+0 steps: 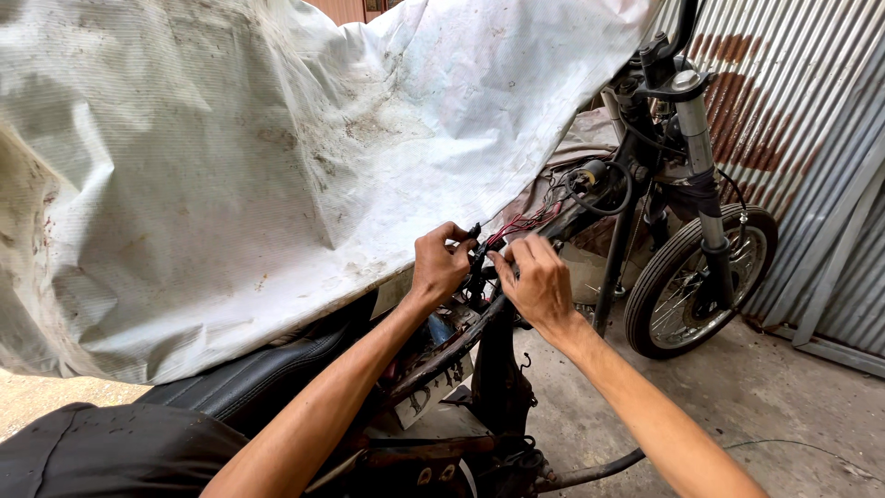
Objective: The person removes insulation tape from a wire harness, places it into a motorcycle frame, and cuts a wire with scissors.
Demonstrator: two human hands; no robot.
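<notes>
A stripped motorcycle frame (502,355) stands in front of me, its front wheel (696,281) and fork (705,161) toward the right. A bundle of red and black wires (521,224) runs along the top tube. My left hand (441,266) pinches a black connector on that bundle. My right hand (535,279) grips the wiring just to its right, fingers closed over it. Both hands nearly touch above the frame tube.
A dirty white tarp (258,157) hangs over the left and upper view. A black seat (249,378) lies below it. Corrugated metal sheeting (811,138) walls the right side. Concrete floor (765,397) lies under the wheel, with a thin cable across it.
</notes>
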